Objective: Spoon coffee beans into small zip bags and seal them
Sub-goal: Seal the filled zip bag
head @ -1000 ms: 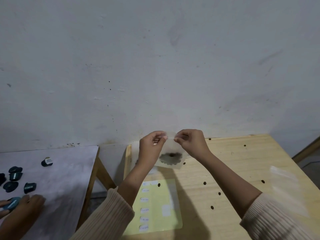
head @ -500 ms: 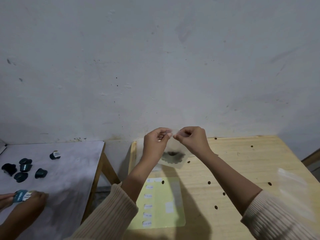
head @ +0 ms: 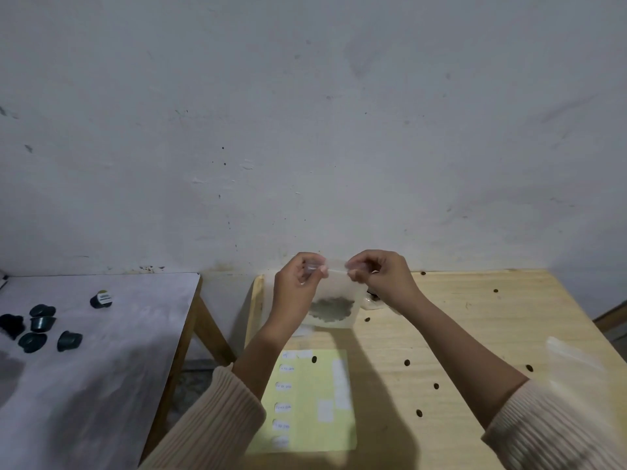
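Observation:
A small clear zip bag [head: 334, 300] hangs in the air above the far left part of the wooden table [head: 475, 334]. A dark clump of coffee sits in its lower half. My left hand [head: 298, 283] pinches the bag's top strip at its left end. My right hand [head: 380, 279] pinches the same strip at its right end. Loose coffee beans [head: 406, 362] lie scattered over the tabletop. No spoon is visible.
A yellow label sheet [head: 305, 401] with white stickers lies near the table's left front. Clear empty bags [head: 576, 361] lie at the right edge. A grey table [head: 118, 334] on the left holds several dark capsules [head: 40, 325]. A plain wall stands close behind.
The view shifted a little. My two hands spread slightly apart along the bag's top strip. Another person's hand on the grey table at lower left is no longer in view.

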A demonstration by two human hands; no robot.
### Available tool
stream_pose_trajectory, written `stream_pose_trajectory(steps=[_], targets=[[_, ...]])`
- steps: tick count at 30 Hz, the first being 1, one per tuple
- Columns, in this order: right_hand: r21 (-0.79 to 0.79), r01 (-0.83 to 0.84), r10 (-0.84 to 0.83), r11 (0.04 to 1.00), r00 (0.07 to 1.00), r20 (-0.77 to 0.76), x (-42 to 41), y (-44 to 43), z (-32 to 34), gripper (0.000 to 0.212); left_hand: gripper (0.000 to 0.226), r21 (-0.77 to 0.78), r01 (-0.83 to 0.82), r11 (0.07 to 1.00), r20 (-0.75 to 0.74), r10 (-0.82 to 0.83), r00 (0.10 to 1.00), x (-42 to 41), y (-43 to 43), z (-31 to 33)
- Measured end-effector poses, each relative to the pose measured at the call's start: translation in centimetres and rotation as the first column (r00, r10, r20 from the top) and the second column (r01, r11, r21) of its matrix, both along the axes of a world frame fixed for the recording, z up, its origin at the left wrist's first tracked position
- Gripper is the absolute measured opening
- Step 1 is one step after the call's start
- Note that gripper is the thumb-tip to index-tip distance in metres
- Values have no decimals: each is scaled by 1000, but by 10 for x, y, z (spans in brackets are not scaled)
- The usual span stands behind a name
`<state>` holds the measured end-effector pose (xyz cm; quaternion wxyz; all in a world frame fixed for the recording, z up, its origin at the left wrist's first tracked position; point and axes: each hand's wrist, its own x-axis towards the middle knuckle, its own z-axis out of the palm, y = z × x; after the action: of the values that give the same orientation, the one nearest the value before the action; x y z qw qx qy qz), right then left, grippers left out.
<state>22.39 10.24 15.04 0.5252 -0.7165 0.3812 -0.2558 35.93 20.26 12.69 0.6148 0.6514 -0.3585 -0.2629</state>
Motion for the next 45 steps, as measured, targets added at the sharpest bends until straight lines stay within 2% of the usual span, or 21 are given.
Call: stream_pose_trajectory(steps=[4, 7, 9, 12, 15, 17, 19, 22, 26, 29, 31, 33, 36, 39, 45], targets=[[4, 32, -33, 999, 999, 31, -1, -12, -13, 18, 8, 11, -16, 1000, -84, 17, 996, 6, -10, -3], [70, 13, -20, 997, 995, 101, 3, -17, -26, 26, 15, 25, -13, 1000, -152, 16, 988, 22, -16, -10], [108, 27, -42, 994, 989, 144, 11, -18, -33, 21, 21, 28, -18, 999, -166, 22, 986, 31, -17, -16], [179, 11, -43, 984, 983, 178, 27, -22, -42, 18, 25, 12, -76, 997, -60, 77, 995, 42, -19, -30], [260, 13, -65, 966, 979, 194, 43, -30, -53, 20, 31, 154, -160, 975, 165, 134, 977, 54, -21, -51], [284, 36, -91, 958, 979, 185, 54, -35, -63, 24, 42, 199, -174, 964, 139, 148, 979, 58, -19, -64], [265, 77, -122, 961, 979, 161, 66, -37, -75, 28, 49, 175, -203, 963, 59, 196, 979, 60, -19, -74], [226, 146, -179, 963, 975, 133, 83, -34, -89, 35, 47, 146, -285, 947, -11, 290, 957, 67, -23, -85], [106, 125, -133, 986, 988, 74, 100, -22, -109, 31, 40, 145, -348, 926, -125, 366, 922, 78, -31, -97], [54, 101, -101, 993, 995, 9, 106, -17, -128, 23, 35, 210, -363, 908, -129, 394, 910, 84, -39, -106], [53, 83, -83, 995, 997, 2, 110, -19, -138, 26, 34, 264, -359, 895, -141, 404, 904, 88, -44, -113], [0, 5, -5, 1000, 999, -48, 112, -22, -146, 34, 39, 337, -344, 876, -86, 393, 916, 91, -47, -119], [-57, -142, 130, 988, 976, -175, 112, -26, -155, 46, 52, 426, -253, 868, 1, 280, 960, 92, -45, -124], [-61, -235, 211, 970, 940, -268, 110, -30, -161, 53, 59, 487, -233, 842, 92, 216, 972, 94, -40, -129], [5, -319, 297, 948, 878, -375, 109, -35, -168, 59, 57, 592, -237, 771, 209, 137, 968, 96, -37, -132]])
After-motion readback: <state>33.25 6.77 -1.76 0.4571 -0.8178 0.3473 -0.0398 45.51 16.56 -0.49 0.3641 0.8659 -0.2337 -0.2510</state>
